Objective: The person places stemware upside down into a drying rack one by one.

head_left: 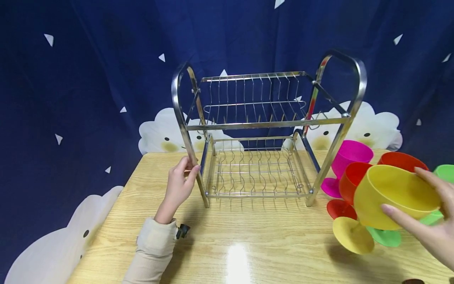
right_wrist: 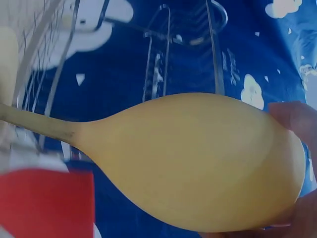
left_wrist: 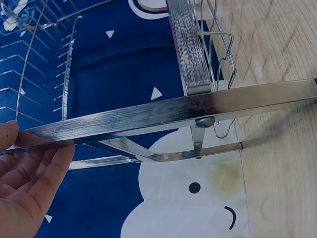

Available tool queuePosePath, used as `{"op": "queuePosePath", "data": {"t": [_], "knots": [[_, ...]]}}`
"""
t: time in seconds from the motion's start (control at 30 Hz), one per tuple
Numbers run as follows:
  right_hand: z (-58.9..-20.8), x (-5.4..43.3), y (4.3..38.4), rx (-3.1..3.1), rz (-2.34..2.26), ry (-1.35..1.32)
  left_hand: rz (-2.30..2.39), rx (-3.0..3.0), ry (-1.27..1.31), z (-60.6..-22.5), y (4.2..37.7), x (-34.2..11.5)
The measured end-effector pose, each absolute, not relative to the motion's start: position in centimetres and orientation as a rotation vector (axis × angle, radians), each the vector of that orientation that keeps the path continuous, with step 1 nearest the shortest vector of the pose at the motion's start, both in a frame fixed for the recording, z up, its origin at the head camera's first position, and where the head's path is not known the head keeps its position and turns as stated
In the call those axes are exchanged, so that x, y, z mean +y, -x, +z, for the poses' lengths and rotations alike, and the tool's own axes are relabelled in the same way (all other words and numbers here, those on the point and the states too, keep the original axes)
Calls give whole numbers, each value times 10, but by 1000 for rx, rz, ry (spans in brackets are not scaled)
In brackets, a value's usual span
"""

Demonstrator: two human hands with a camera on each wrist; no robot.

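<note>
A two-tier metal dish rack (head_left: pixel 266 125) stands on the wooden table, its wire shelves bare. My left hand (head_left: pixel 179 185) grips its left front post, thumb on one side and fingers on the other, as the left wrist view also shows with the post (left_wrist: pixel 124 119). At the right, my right hand (head_left: pixel 434 225) holds a yellow plastic goblet (head_left: pixel 376 197) by the rim end of its bowl, thumb and fingers on opposite sides. The goblet is tilted, with a shadow below its round foot. In the right wrist view, its bowl (right_wrist: pixel 198 158) hides much of the background.
Behind and beside the yellow goblet stand a magenta goblet (head_left: pixel 349 156), red goblets (head_left: pixel 354 177) and green goblets (head_left: pixel 384 236), partly hidden. A dark blue curtain (head_left: pixel 88 98) with clouds hangs behind the table (head_left: pixel 248 236).
</note>
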State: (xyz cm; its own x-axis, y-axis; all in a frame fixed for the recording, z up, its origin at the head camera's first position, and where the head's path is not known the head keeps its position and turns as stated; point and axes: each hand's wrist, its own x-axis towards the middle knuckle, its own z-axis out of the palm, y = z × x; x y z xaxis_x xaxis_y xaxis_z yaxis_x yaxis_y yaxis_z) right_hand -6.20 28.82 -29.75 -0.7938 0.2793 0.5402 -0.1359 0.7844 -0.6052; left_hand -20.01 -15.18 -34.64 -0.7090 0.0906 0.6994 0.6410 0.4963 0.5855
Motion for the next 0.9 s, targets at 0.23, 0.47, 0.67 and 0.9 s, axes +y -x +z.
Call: {"op": "queuePosePath", "data": {"t": [0.23, 0.47, 0.67, 0.9], "knots": [[-289, 255, 75, -2548, 798, 0, -1199, -2140, 595, -347, 200, -151], [-295, 225, 91, -2448, 897, -269, -1200, -2152, 586, -345, 200, -151], [-301, 201, 103, -2389, 1041, -379, -1039, -2024, 495, -348, 190, -146], [-306, 190, 109, -2243, 1337, -453, -1050, -1978, 820, -356, 168, -127]]}}
